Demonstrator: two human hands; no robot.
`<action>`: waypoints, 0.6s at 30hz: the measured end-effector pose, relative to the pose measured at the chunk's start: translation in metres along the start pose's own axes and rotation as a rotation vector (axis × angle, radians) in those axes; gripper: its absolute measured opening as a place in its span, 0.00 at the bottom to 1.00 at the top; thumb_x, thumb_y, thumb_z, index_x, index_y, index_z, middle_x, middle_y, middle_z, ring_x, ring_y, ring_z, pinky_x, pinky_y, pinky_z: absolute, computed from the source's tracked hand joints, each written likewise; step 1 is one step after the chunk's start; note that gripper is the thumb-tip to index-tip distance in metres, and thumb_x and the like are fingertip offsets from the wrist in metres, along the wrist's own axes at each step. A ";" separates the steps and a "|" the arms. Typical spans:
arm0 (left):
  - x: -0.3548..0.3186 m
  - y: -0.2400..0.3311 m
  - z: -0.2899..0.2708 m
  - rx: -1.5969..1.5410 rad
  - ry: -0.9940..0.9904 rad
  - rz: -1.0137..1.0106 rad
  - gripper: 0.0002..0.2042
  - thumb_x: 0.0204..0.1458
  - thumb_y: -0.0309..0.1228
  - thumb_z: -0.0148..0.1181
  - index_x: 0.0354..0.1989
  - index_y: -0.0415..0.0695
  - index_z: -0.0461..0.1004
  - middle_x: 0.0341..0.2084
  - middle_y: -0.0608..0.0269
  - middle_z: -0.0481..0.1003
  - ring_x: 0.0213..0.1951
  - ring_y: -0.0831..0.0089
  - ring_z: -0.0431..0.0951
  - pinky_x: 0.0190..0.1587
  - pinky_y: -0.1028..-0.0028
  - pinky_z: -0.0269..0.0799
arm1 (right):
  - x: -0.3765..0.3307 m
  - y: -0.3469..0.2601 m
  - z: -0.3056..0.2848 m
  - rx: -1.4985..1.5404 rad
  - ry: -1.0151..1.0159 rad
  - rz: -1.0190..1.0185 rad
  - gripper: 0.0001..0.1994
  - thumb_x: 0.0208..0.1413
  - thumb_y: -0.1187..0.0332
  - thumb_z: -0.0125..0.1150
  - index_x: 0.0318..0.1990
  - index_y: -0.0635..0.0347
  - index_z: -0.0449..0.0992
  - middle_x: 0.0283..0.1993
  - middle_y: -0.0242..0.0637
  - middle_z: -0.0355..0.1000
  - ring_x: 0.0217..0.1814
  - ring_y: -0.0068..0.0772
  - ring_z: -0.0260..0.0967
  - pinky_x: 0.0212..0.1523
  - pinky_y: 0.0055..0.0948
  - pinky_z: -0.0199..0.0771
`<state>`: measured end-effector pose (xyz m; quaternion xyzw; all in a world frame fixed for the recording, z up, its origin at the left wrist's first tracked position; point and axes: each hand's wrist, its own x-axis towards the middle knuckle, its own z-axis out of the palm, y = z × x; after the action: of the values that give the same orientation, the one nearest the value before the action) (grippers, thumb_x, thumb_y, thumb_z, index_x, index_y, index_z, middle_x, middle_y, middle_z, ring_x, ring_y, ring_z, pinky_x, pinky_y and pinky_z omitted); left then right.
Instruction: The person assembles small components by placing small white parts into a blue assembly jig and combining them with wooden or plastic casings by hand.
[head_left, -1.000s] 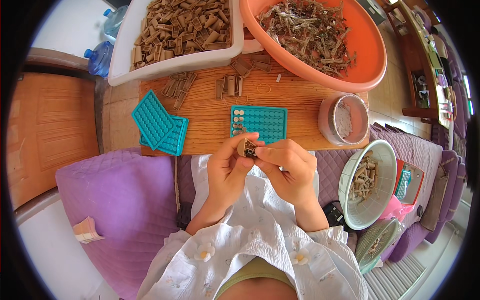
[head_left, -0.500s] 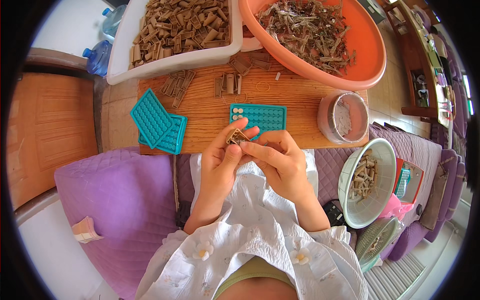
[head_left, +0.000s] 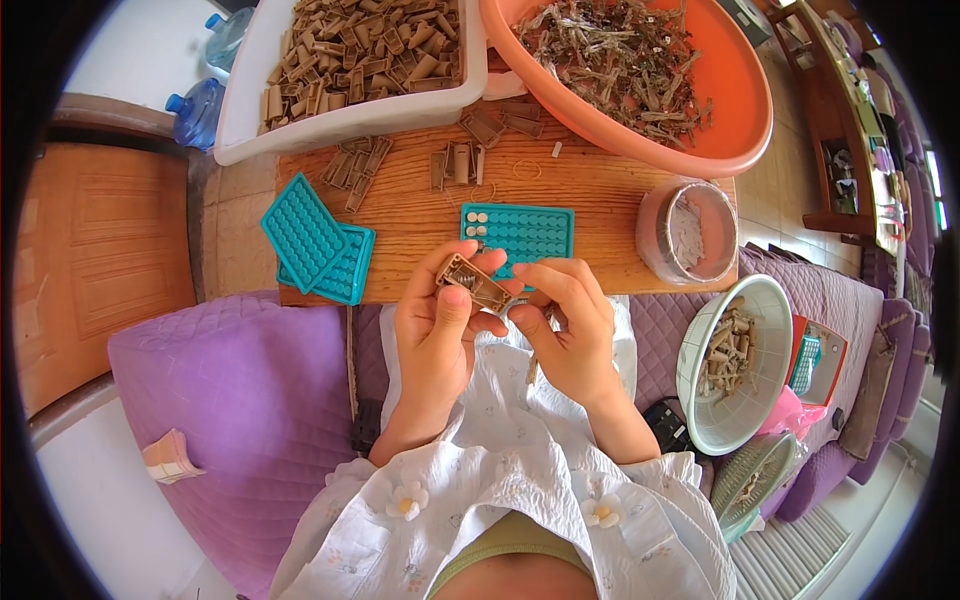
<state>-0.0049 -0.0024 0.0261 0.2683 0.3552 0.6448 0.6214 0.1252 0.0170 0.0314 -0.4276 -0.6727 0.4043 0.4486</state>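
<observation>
Left hand (head_left: 437,330) holds a small brown plastic part (head_left: 473,284) w/ a metal spring at its upper-left end. Part sits tilted, upper-left to lower-right, just above the lap and at the near edge of the counter (head_left: 580,210). Left thumb lies along the part's underside; left fingers (head_left: 452,262) curl over its top end, closed on it. Right hand (head_left: 568,325) meets the part at its lower-right end: thumb and forefinger tips pinched narrow there, touching the part. Whether the right hand bears any of the weight: cannot tell. Other right fingers (head_left: 560,275) bent, loosely arched above.

Directly behind the part, on the counter: teal tray w/ a grid of holes (head_left: 520,232), a few white pieces seated in its upper-left corner. To the left, two more teal trays (head_left: 315,245), stacked askew, at the counter's left corner, well apart from the hands.

Far side of counter: white tub (head_left: 240,110) full of brown parts; orange basin (head_left: 740,120) full of thin tangled brownish pieces. Loose brown parts (head_left: 455,160) lie between tub and teal tray. Right end of counter: round clear-pink container (head_left: 655,235) holding pale bits.

Right of the person, on the purple quilted seat (head_left: 220,400): white bowl (head_left: 695,385) w/ brown parts, near the right forearm. Left side: wooden panel (head_left: 95,250); two blue water bottles (head_left: 195,110) beyond it.

Person wears a white flowered top (head_left: 480,500).
</observation>
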 end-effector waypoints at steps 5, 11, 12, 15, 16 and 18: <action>0.000 -0.001 0.001 -0.366 0.001 -0.159 0.16 0.54 0.33 0.41 0.49 0.39 0.56 0.44 0.52 0.66 0.44 0.61 0.70 0.37 0.71 0.75 | -0.003 0.007 0.004 0.293 -0.071 0.278 0.19 0.40 0.83 0.56 0.43 0.61 0.66 0.37 0.38 0.65 0.28 0.23 0.64 0.25 0.18 0.66; 0.000 -0.005 -0.003 -0.496 -0.002 -0.244 0.15 0.55 0.33 0.40 0.48 0.40 0.56 0.44 0.52 0.66 0.48 0.60 0.67 0.48 0.65 0.67 | 0.006 0.019 -0.003 0.368 -0.170 0.377 0.20 0.39 0.84 0.52 0.45 0.64 0.65 0.41 0.38 0.65 0.36 0.27 0.66 0.34 0.24 0.68; 0.001 -0.005 -0.003 -0.495 -0.002 -0.245 0.15 0.55 0.33 0.40 0.48 0.40 0.56 0.44 0.52 0.66 0.48 0.60 0.67 0.48 0.65 0.67 | 0.008 0.021 -0.005 0.368 -0.169 0.377 0.20 0.39 0.84 0.52 0.45 0.64 0.65 0.41 0.38 0.65 0.36 0.27 0.66 0.34 0.24 0.68; 0.001 -0.005 -0.001 -0.311 -0.059 -0.193 0.15 0.54 0.34 0.42 0.48 0.39 0.57 0.43 0.52 0.66 0.47 0.61 0.67 0.50 0.64 0.64 | 0.012 0.019 -0.009 0.188 -0.195 0.167 0.21 0.37 0.83 0.50 0.45 0.65 0.64 0.43 0.38 0.65 0.42 0.30 0.66 0.42 0.27 0.67; 0.001 -0.006 0.001 -0.244 -0.035 -0.161 0.15 0.54 0.33 0.43 0.47 0.38 0.58 0.43 0.52 0.67 0.47 0.61 0.68 0.49 0.64 0.65 | 0.011 0.014 -0.009 0.273 -0.166 0.199 0.21 0.37 0.82 0.50 0.45 0.65 0.64 0.44 0.39 0.65 0.44 0.31 0.65 0.44 0.28 0.66; 0.001 -0.008 0.004 -0.177 -0.012 -0.132 0.15 0.53 0.33 0.45 0.47 0.38 0.59 0.42 0.53 0.68 0.46 0.61 0.68 0.48 0.65 0.66 | 0.011 0.006 -0.008 0.359 -0.135 0.231 0.21 0.37 0.82 0.50 0.44 0.65 0.65 0.45 0.40 0.64 0.46 0.31 0.65 0.46 0.29 0.65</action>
<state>0.0035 -0.0014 0.0223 0.1921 0.3098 0.6298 0.6859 0.1313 0.0306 0.0312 -0.3871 -0.5649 0.5940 0.4221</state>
